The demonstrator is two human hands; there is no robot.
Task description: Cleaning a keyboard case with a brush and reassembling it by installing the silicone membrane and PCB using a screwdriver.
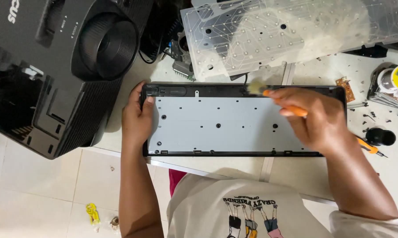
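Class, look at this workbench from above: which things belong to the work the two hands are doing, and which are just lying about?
In use:
- black keyboard base with grey metal plate, steadied by left hand
- orange-handled brush, held by right hand

Lying about:
- clear plastic membrane sheet
- black projector
- orange-handled screwdriver
- loose black screws
- small black cap

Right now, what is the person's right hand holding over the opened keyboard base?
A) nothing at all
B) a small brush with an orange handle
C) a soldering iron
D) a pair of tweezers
B: the right hand holds a small brush with an orange handle, its pale bristles at the top edge of the keyboard base, while the left hand steadies the base's left end.
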